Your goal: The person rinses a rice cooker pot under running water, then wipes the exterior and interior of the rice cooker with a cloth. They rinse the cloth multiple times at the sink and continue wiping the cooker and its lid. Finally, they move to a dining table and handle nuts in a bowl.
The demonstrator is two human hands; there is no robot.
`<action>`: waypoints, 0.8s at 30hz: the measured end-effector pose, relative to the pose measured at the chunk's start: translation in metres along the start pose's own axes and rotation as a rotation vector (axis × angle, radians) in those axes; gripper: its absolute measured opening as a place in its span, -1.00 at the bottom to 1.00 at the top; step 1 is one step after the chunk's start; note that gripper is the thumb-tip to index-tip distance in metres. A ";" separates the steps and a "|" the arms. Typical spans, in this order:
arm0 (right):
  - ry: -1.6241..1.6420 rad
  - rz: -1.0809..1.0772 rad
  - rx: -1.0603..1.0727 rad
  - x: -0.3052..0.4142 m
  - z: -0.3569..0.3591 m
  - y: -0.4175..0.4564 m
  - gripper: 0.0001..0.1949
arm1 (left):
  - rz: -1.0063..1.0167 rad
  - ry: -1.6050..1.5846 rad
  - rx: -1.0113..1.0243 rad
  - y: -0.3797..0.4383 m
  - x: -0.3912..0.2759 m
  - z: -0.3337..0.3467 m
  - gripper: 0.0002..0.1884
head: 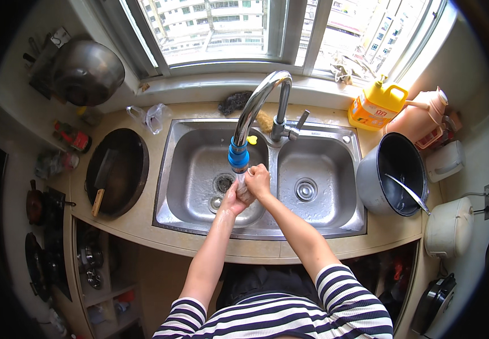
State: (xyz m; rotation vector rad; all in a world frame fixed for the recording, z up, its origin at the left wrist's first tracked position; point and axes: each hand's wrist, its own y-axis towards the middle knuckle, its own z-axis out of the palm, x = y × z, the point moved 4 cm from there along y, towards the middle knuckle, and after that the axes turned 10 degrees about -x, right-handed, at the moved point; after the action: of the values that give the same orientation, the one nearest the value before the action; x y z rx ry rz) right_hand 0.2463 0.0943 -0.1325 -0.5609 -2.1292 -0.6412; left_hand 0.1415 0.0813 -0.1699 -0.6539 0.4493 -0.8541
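Note:
Water runs from the blue nozzle (pixel 239 157) of a curved chrome faucet (pixel 256 106). Right under it, above the left basin of a stainless steel double sink (pixel 193 169), both my hands hold a pale, wet, cloth-like item (pixel 244 191). My left hand (pixel 232 202) cups it from below and the left, palm up. From above and the right, my right hand (pixel 258 181) grips it with curled fingers. Much of the item is hidden by my fingers, so its exact kind cannot be told. A drain strainer (pixel 224 183) shows just left of my hands.
A wok (pixel 119 169) with a wooden-handled cleaver (pixel 98 201) lies on the left counter. At right stand a dark-lined pot (pixel 369 178) with a ladle (pixel 407 193), a yellow detergent jug (pixel 375 106) and a white rice cooker (pixel 450 229). The faucet lever (pixel 303 120) is behind the sink divider.

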 end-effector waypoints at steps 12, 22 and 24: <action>0.197 0.388 0.513 -0.014 -0.015 -0.045 -0.62 | 0.148 0.253 -0.308 0.007 -0.019 -0.045 -0.75; 0.308 0.656 0.645 -0.039 0.014 -0.038 -0.77 | 0.524 0.626 -0.207 -0.026 -0.050 -0.028 -0.72; 0.340 0.632 0.523 -0.027 0.008 -0.031 -0.79 | 0.455 0.572 -0.445 -0.034 -0.053 -0.033 -0.69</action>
State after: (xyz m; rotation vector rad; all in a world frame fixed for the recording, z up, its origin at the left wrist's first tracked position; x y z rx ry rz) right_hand 0.2388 0.0709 -0.1660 -0.7147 -1.5771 0.1665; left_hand 0.0718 0.0957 -0.1646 -0.6680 1.2799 -0.4909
